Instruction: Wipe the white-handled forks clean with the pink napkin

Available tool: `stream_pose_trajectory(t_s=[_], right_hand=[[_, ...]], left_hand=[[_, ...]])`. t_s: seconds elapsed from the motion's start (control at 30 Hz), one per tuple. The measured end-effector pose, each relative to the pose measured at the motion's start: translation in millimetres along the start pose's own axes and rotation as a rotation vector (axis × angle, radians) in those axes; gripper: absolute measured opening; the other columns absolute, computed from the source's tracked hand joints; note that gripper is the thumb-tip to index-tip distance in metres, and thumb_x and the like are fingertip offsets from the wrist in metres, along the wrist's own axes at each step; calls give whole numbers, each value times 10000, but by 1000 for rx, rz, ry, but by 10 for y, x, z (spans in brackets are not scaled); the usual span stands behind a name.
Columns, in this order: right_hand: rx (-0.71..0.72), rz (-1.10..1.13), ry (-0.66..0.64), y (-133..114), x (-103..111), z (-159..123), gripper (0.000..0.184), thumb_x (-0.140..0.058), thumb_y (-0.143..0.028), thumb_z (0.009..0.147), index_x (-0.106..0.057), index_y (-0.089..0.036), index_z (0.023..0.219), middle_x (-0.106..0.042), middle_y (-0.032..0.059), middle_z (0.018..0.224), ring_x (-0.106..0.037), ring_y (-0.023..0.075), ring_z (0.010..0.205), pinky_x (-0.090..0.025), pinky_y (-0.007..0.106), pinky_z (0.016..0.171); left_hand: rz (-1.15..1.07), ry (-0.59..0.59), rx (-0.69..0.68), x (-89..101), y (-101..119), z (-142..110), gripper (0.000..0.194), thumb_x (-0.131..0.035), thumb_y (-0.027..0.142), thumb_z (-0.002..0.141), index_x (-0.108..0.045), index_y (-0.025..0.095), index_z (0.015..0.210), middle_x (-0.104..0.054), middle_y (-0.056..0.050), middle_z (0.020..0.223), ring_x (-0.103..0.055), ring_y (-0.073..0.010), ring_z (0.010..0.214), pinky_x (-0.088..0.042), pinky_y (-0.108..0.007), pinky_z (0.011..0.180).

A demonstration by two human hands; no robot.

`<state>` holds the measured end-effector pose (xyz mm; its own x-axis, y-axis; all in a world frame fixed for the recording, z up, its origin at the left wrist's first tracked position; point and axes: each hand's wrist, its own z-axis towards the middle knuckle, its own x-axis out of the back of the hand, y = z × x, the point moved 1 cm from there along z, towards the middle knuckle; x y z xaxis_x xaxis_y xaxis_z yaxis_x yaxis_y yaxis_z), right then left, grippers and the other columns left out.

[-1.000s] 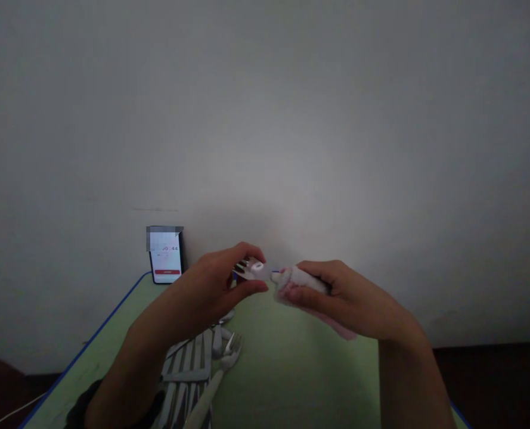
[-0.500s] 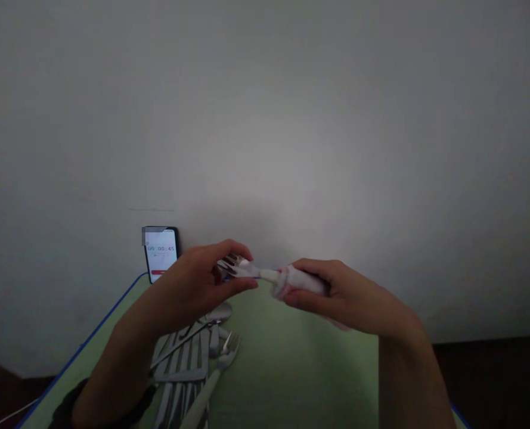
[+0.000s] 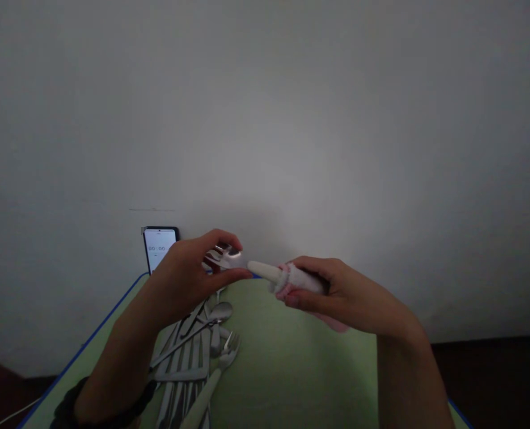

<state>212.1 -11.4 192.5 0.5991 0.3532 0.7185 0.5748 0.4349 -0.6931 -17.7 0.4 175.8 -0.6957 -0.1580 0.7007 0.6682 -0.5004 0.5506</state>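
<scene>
A fork (image 3: 265,271) with a pale handle is held above the table, its metal tines pointing left. My left hand (image 3: 195,268) is closed round the metal head, thumb below and fingers above, partly covering the tines. My right hand (image 3: 340,292) grips a white and pink cloth (image 3: 304,280) wrapped around the lower handle, whose end is hidden inside. Below my left hand lies a pile of metal cutlery (image 3: 188,351) with knives and a spoon (image 3: 222,311). Another pale-handled fork (image 3: 208,390) rests on the pile's right side.
A phone (image 3: 160,245) showing a timer leans against the grey wall (image 3: 265,119) at the table's back left. The green table (image 3: 291,363) has a blue edge and meets the wall. A pale cable (image 3: 16,413) runs at the lower left.
My left hand has moved slightly left and up with the fork's head. More of the pale handle now shows out of the cloth. My right hand has stayed nearly in place.
</scene>
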Motion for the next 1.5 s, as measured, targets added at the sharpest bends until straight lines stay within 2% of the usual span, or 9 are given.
stream_pose_trajectory(t_s=[0.27, 0.43, 0.6, 0.77, 0.83, 0.93, 1.03, 1.23, 1.5], right_hand=[[10, -15, -49, 7, -7, 11, 334, -490, -484, 861, -576, -169, 793, -490, -33, 614, -422, 79, 524, -290, 206, 467], [23, -45, 51, -14, -15, 49, 405, -378, -509, 907, -581, -173, 808, -521, -15, 656, -460, 102, 586, -342, 216, 519], [78, -32, 215, -54, -19, 60, 408, -383, -474, 918, -606, -197, 1118, -657, 66, 1002, -590, 178, 896, -445, 285, 785], [155, 33, 128, -52, -61, 66, 440, -305, -425, 949, -521, -226, 1278, -587, 63, 1263, -525, 192, 1160, -354, 338, 1008], [143, 5, 127, -49, -68, 72, 423, -326, -428, 943, -548, -220, 1236, -620, 67, 1200, -543, 200, 1119, -376, 333, 969], [105, -65, 118, -54, -75, 79, 363, -375, -450, 925, -619, -203, 1031, -667, 42, 928, -585, 176, 851, -430, 277, 752], [76, -111, 114, -68, -84, 84, 391, -359, -484, 923, -592, -186, 828, -607, 5, 742, -503, 122, 653, -360, 236, 591], [35, -113, 105, -83, -92, 77, 328, -454, -472, 888, -549, -176, 783, -570, -12, 707, -450, 93, 585, -311, 228, 551], [58, -103, 97, -100, -28, 55, 290, -514, -455, 861, -610, -182, 859, -579, -16, 703, -485, 105, 614, -349, 224, 558]], left_hand=[[27, -60, -23, -33, 35, 2, 347, -626, 499, 760, -579, 193, 916, -643, 29, 651, -577, -117, 549, -405, -183, 508], [57, -124, 22, -40, 56, 10, 340, -607, 518, 767, -583, 208, 902, -608, 51, 571, -566, -119, 504, -370, -192, 486], [88, -144, 13, -73, 92, 17, 339, -585, 534, 778, -582, 224, 915, -614, 47, 595, -575, -128, 529, -368, -202, 514], [134, -70, 10, -69, 112, 23, 299, -581, 494, 788, -580, 225, 917, -631, 35, 620, -580, -145, 543, -364, -215, 528], [159, -43, 15, -67, 118, 26, 301, -581, 493, 785, -582, 223, 917, -639, 28, 623, -587, -155, 549, -361, -220, 528], [176, -36, 12, -77, 129, 28, 295, -556, 489, 798, -580, 222, 922, -650, 21, 627, -600, -164, 556, -364, -226, 532], [203, -36, -3, -84, 142, 26, 280, -528, 475, 816, -578, 226, 934, -658, 17, 632, -608, -170, 562, -367, -233, 540], [168, -23, -10, -56, 159, 5, 323, -579, 516, 783, -586, 227, 927, -641, 36, 597, -597, -151, 532, -363, -215, 513], [146, 7, -41, -53, 141, 2, 346, -599, 530, 764, -623, 211, 895, -640, 39, 565, -574, -120, 476, -376, -201, 500]])
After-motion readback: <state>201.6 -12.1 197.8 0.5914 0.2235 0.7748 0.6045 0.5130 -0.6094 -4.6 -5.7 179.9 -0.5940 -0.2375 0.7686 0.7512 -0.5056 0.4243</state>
